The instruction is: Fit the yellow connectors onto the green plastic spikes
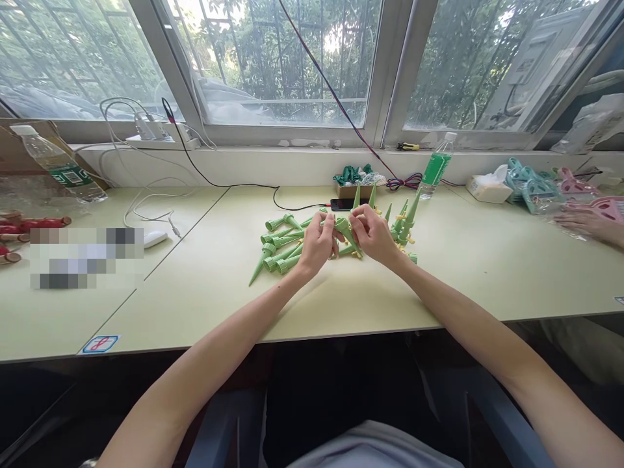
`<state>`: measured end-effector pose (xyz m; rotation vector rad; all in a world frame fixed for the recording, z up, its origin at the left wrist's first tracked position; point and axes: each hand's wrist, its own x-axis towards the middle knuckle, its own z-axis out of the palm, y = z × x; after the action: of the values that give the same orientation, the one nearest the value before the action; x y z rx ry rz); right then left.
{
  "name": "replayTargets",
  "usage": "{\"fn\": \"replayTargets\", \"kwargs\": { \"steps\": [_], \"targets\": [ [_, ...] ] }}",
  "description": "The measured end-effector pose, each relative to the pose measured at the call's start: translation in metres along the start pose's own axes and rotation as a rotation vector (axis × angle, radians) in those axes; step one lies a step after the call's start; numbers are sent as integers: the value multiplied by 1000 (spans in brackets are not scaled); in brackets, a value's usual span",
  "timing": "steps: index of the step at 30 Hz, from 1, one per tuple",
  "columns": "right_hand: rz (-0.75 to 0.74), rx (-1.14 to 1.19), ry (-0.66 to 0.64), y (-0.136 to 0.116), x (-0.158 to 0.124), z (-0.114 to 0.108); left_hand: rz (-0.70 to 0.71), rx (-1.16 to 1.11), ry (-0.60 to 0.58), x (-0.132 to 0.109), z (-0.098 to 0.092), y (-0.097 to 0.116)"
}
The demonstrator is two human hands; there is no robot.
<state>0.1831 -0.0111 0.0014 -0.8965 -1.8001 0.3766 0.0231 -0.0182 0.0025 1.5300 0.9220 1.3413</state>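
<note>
Over the pile, both hands come close together around a green plastic spike (345, 229) with a ringed wide end. My right hand (374, 235) pinches this spike near its wide end. My left hand (318, 246) is closed beside it, fingertips pressed together; what it holds, if anything, is too small to make out. Left of my hands lie several green spikes (280, 240) with wide hollow ends. To the right, more green spikes (409, 218) stand point up, with small yellow pieces (403, 235) among them. My hands hide part of the pile.
Behind the pile are a dark phone (341, 204) on a cable, a small box (351, 192) and a bottle (435, 168). A tissue box (489, 187) and pastel plastic hangers (541, 192) lie right, near another person's hand (592, 224). A white cable (141, 208) lies left.
</note>
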Motion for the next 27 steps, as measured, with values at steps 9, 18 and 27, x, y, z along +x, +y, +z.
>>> {"fn": "replayTargets", "kwargs": {
  "steps": [9, 18, 27],
  "targets": [
    [-14, 32, -23, 0, -2, 1, -333, -259, -17, 5, -2, 6],
    [-27, 48, -69, 2, -3, 0, -484, -351, -146, 5, -4, 4],
    [-37, 51, -92, 3, -2, -1, -485, -364, -170, 6, -5, 6]
  ]
}}
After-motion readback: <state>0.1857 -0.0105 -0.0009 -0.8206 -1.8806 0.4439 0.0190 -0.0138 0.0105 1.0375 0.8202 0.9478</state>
